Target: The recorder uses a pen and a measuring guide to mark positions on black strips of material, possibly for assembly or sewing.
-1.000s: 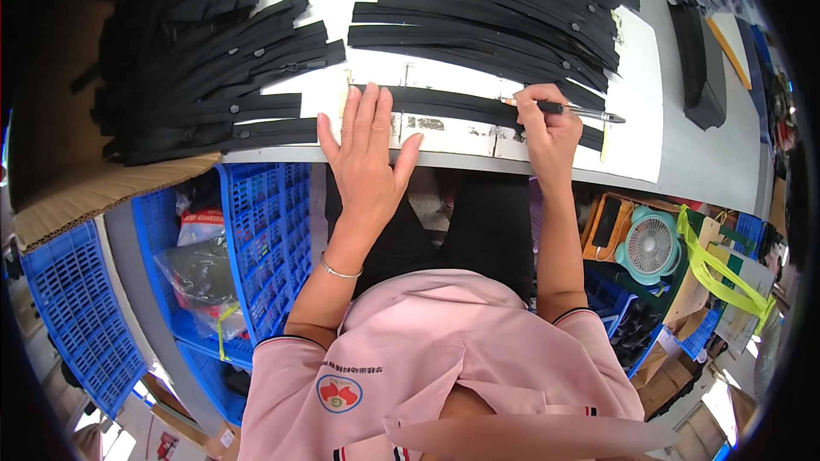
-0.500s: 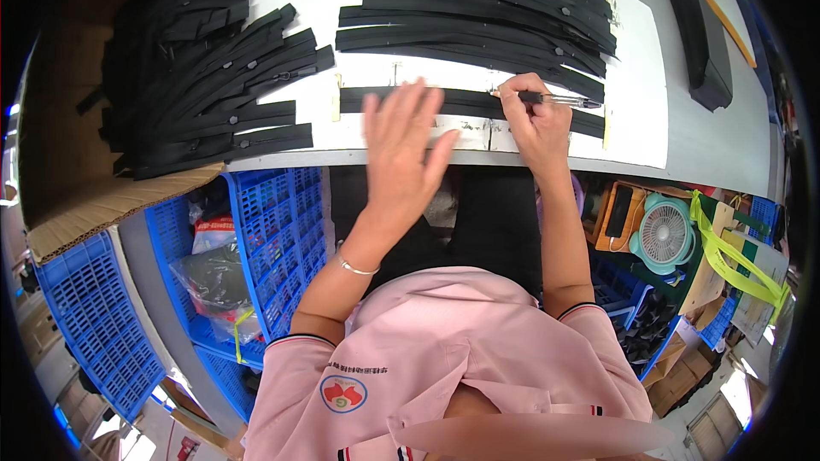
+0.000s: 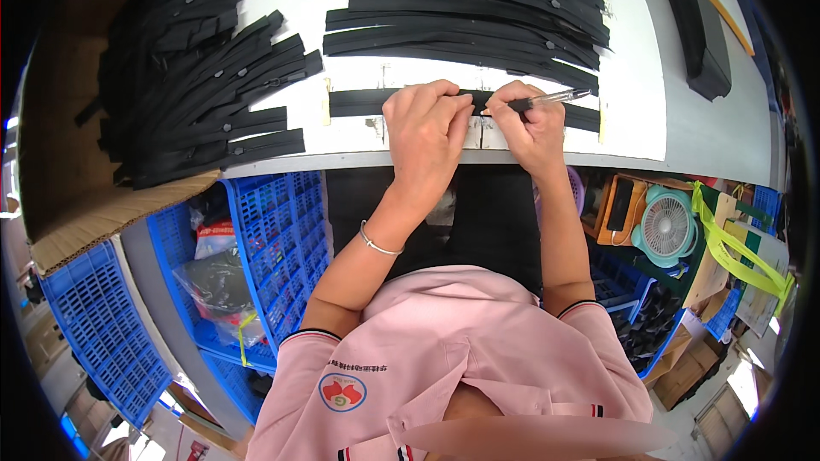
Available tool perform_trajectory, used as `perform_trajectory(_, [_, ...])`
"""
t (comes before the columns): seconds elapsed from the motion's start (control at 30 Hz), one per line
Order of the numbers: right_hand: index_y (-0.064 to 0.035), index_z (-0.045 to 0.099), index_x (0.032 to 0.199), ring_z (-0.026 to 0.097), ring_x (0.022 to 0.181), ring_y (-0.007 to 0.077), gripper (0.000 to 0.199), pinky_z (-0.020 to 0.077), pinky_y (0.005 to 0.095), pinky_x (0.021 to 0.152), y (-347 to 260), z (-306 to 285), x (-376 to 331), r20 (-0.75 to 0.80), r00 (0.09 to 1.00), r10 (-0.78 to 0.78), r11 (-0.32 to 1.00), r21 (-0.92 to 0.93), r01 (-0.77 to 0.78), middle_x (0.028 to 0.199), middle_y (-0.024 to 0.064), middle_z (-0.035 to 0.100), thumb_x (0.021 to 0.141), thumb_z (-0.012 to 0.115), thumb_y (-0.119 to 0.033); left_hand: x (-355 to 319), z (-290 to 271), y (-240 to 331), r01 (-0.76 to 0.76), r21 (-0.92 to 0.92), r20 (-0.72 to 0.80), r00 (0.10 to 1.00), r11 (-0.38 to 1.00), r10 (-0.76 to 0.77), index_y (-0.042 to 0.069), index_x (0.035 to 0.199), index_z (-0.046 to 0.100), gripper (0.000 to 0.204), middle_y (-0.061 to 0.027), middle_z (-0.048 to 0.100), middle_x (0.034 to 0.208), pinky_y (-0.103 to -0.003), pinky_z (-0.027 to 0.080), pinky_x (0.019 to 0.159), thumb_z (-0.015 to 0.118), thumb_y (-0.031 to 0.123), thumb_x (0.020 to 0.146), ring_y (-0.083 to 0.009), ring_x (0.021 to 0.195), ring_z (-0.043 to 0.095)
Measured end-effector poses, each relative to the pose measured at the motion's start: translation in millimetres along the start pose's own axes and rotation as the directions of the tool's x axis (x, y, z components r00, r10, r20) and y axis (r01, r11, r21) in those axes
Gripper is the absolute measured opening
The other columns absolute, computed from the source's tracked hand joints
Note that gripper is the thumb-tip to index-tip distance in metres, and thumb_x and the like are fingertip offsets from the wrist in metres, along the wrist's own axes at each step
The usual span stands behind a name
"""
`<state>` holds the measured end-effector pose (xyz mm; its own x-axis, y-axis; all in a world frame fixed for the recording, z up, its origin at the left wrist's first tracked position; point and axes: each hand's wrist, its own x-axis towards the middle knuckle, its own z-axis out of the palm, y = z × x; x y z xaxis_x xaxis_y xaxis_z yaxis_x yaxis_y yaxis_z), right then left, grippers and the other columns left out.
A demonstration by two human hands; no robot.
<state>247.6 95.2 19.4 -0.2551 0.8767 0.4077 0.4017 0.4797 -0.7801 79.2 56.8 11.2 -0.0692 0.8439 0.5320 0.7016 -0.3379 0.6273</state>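
Note:
A long black fabric strip (image 3: 359, 104), probably a zipper, lies straight along the near edge of a white sheet marked with dark lines. My left hand (image 3: 427, 128) rests on its middle, fingers bent together and gripping or pressing the strip. In my right hand (image 3: 531, 130) is a clear-barrelled pen (image 3: 559, 97) with a dark grip. Its tip end is down at the strip, just right of the left fingers; my fingers partly hide the tip. Beyond both hands a row of similar black strips (image 3: 461, 8) lies side by side, some with small grey pieces on them.
A heap of black strips (image 3: 205, 102) lies at left beside a cardboard box (image 3: 111, 213). A long black object (image 3: 696, 43) sits at the table's right. Below the table edge are blue crates (image 3: 286, 248), a teal fan (image 3: 669, 226) and a phone (image 3: 621, 209).
My left hand has come down onto the strip, its fingers going from spread to bent, closer to the right hand. My right hand still holds the pen at the strip, its tip slightly lower.

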Motion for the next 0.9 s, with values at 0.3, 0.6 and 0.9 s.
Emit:
perform_trajectory(0.3, [-0.0007, 0.067, 0.075, 0.055, 0.051, 0.021, 0.006, 0.0413, 0.0309, 0.051, 0, 2, 1, -0.036, 0.999, -0.019, 0.996, 0.089, 0.022, 0.063, 0.0062, 0.061, 0.081, 0.067, -0.003, 0, 2, 3, 0.006, -0.003, 0.005, 1.0, 1.0, -0.006, 0.009, 0.092, 0.076, 0.015, -0.0005, 0.07, 0.101, -0.037, 0.041, 0.091, 0.081, 0.006, 0.078, -0.0213, 0.096, 0.062])
perform_trajectory(0.6, [0.0007, 0.068, 0.084, 0.055, 0.068, 0.0057, 0.013, 0.0431, 0.0221, 0.062, 1, -60, -17, -0.194, 0.922, 0.334, 0.898, 0.362, -0.249, 0.079, 0.0018, 0.067, 0.094, 0.062, -0.005, 1, -1, 4, 0.019, 0.029, 0.045, 0.999, 0.999, -0.021, 0.008, 0.092, 0.076, 0.012, -0.0014, 0.071, 0.101, -0.037, 0.041, 0.093, 0.081, 0.006, 0.081, -0.0225, 0.097, 0.062])
perform_trajectory(0.9, [0.0057, 0.067, 0.08, 0.055, 0.069, 0.0048, 0.018, 0.0414, 0.0227, 0.061, 35, -91, -27, -0.201, 0.907, 0.369, 0.921, 0.211, -0.328, 0.083, 0.0013, 0.068, 0.094, 0.063, -0.005, 13, 16, 35, 0.016, -0.064, 0.113, 0.994, 0.998, -0.009, 0.007, 0.092, 0.076, 0.012, -0.0038, 0.071, 0.104, -0.038, 0.042, 0.092, 0.08, 0.006, 0.081, -0.0234, 0.099, 0.062])
